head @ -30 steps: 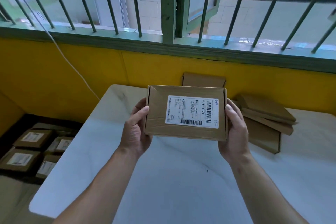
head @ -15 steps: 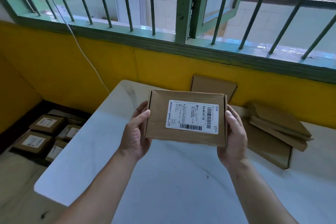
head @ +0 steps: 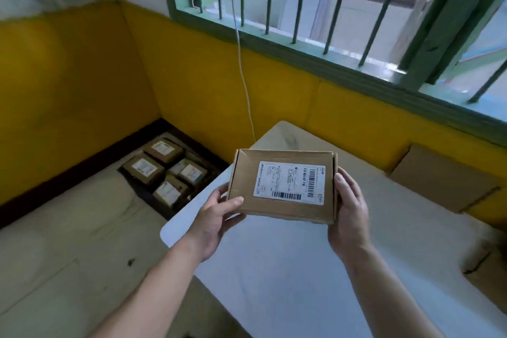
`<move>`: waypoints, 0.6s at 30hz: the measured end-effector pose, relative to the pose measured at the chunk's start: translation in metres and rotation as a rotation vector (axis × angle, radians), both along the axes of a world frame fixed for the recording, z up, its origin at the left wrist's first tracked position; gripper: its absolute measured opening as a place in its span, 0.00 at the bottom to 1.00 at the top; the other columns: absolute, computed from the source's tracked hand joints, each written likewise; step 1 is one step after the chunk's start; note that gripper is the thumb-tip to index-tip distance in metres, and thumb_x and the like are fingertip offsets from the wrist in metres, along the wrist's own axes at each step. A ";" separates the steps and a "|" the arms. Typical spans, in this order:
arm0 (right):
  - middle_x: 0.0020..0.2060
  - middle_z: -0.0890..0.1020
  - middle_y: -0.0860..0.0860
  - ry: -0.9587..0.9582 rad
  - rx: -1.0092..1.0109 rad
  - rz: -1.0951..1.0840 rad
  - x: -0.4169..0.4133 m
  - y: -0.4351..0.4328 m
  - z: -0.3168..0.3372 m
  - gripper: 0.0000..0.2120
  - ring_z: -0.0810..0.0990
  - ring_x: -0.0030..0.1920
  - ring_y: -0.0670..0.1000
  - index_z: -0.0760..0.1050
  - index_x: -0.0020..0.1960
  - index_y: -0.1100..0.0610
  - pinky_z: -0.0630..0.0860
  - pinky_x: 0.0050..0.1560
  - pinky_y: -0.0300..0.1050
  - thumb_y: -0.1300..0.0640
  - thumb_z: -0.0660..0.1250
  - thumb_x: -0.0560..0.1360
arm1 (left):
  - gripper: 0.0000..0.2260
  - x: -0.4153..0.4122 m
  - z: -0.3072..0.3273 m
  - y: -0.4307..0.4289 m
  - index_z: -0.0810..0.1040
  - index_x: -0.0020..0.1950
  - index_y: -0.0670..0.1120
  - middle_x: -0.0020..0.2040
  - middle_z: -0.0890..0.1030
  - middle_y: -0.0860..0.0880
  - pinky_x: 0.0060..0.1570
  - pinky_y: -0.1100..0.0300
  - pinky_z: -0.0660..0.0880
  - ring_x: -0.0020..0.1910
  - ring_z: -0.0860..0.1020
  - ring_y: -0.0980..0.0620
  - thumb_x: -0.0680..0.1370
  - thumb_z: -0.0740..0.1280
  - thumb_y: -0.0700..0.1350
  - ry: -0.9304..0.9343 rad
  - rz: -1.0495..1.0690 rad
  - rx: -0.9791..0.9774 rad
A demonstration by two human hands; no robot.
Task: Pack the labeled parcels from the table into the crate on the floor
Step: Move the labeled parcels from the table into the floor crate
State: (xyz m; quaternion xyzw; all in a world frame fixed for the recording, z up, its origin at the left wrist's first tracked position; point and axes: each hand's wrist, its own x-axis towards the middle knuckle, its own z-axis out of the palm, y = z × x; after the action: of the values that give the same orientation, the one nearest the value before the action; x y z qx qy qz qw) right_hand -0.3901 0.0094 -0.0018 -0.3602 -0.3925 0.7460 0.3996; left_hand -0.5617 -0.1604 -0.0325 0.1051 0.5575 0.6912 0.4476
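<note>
A flat brown cardboard parcel point(head: 282, 186) with a white barcode label facing up is held above the left end of the white table point(head: 288, 269). My left hand point(head: 216, 217) grips its left edge, thumb on top. My right hand point(head: 348, 211) grips its right edge. On the floor to the left, in the corner, lies the dark crate point(head: 153, 200) with several labeled parcels point(head: 144, 169) inside.
More brown cardboard pieces point(head: 439, 178) lie on the table at the right, against the yellow wall. Another box point(head: 485, 274) sits at the right edge. A white cable point(head: 244, 77) hangs from the barred window down behind the table. Bare floor point(head: 68, 255) lies left of the table.
The view has swung left, bringing the crate on the floor fully into sight. Both hands still hold the parcel, which has moved toward the table's left end.
</note>
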 end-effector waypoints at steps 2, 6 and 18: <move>0.52 0.85 0.55 -0.031 -0.011 0.052 -0.041 -0.019 -0.006 0.11 0.85 0.51 0.53 0.79 0.60 0.51 0.81 0.42 0.48 0.54 0.66 0.78 | 0.26 -0.031 -0.004 -0.028 0.72 0.68 0.49 0.59 0.83 0.44 0.51 0.56 0.78 0.53 0.83 0.47 0.71 0.72 0.42 -0.041 0.090 -0.002; 0.53 0.85 0.54 -0.087 -0.033 0.164 -0.129 -0.063 -0.017 0.14 0.84 0.54 0.54 0.76 0.63 0.53 0.79 0.52 0.54 0.55 0.66 0.79 | 0.24 -0.100 -0.006 -0.088 0.75 0.65 0.49 0.55 0.85 0.42 0.42 0.57 0.80 0.48 0.85 0.46 0.70 0.73 0.39 -0.117 0.233 0.014; 0.56 0.83 0.51 -0.314 -0.075 0.416 -0.322 -0.154 -0.059 0.19 0.81 0.57 0.53 0.72 0.66 0.51 0.80 0.54 0.55 0.55 0.70 0.76 | 0.18 -0.276 -0.035 -0.184 0.75 0.66 0.46 0.57 0.83 0.45 0.50 0.62 0.76 0.52 0.81 0.51 0.77 0.66 0.34 -0.111 0.509 -0.063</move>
State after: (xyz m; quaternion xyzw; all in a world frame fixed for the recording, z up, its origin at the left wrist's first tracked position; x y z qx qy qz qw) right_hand -0.7121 -0.1449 -0.0607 -0.3977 -0.4872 0.7612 0.1583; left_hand -0.8378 -0.3439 -0.0675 -0.0904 0.5619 0.7686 0.2922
